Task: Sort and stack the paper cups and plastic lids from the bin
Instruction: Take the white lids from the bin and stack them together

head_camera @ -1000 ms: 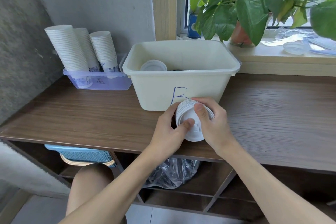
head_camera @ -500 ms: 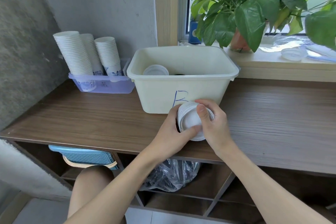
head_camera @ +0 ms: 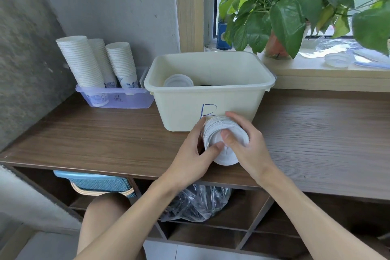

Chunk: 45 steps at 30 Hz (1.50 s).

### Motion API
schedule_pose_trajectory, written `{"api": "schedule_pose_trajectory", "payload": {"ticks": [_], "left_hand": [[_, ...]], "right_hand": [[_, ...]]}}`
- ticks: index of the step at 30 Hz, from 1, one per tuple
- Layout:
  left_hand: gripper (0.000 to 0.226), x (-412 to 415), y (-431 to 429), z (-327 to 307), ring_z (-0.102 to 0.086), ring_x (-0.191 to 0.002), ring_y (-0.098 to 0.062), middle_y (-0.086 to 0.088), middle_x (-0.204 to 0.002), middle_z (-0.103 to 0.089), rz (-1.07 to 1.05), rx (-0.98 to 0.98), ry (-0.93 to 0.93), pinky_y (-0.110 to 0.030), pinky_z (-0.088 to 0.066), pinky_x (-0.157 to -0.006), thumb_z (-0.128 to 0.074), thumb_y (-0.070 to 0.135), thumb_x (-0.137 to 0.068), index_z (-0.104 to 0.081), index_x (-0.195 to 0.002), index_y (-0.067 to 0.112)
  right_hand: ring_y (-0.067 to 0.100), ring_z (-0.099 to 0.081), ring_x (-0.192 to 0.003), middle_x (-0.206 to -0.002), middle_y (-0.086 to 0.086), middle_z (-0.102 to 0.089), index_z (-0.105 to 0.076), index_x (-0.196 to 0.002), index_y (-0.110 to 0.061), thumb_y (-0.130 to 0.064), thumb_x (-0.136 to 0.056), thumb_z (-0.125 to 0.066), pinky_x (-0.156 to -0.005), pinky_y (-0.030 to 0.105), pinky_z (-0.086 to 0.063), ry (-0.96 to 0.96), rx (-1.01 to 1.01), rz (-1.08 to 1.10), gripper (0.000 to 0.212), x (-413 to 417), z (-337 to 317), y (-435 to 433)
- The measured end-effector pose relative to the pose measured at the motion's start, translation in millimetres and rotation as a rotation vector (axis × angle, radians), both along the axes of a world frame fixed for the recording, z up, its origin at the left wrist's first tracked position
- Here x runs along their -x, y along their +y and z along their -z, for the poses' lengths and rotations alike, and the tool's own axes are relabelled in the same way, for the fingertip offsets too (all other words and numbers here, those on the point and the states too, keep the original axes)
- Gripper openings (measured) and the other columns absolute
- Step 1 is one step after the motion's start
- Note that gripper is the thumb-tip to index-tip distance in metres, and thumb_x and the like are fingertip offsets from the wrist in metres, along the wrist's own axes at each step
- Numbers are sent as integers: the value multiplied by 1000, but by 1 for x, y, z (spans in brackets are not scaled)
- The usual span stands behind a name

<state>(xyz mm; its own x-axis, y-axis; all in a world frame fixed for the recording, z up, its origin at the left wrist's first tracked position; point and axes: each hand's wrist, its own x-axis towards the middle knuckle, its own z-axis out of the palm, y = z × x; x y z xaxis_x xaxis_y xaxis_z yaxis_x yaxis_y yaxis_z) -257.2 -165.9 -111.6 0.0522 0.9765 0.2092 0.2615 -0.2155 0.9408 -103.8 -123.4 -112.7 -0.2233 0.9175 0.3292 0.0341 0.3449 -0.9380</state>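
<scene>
Wooden counter [head_camera: 105, 137] under a window sill, grey wall behind; a potted plant [head_camera: 285, 6] stands on the sill. The cream bin [head_camera: 181, 110], marked with a blue letter, sits mid-counter within your easy reach, probably so you can draw from it without leaning. Just beside its left end, a lilac tray [head_camera: 135, 101] takes three nested columns of paper cups [head_camera: 82, 63], which lean toward the wall; judged: the cups are largely sorted. Your left hand [head_camera: 190, 154] and right hand [head_camera: 251, 148] meet just in front of the bin, above the counter's near edge, and clasp the stack of plastic lids [head_camera: 219, 126] between them. The stack is turned on its side, flat face toward you, likely so you can square the rims and press them to nest. Your right fingers [head_camera: 234, 117] curl over the top of the stack; both thumbs press the facing lid, the left thumb [head_camera: 216, 147] low, the right thumb [head_camera: 226, 135] near the centre. Your left fingers wrap the far side, mostly hidden. Lids: white, thin, round, rims packed close. One loose lid [head_camera: 178, 81] lies inside the bin at its left end; a dark item beside it is too hidden to name.
</scene>
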Motion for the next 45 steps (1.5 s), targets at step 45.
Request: {"api": "schedule_pose_trajectory", "payload": {"ticks": [45], "left_hand": [[21,70,73,-204,-68,-89,-32,-16,-102,-74,-18,124,-115,-57,-50,-100,-70,18,-86,-71,-106,10]], "right_hand": [[10,-61,-110,-131,-30,-41,-23,-141,-52,-18,-69,-87,-91,32,-55,-252,-309,-293,102,31,-182,75]]}}
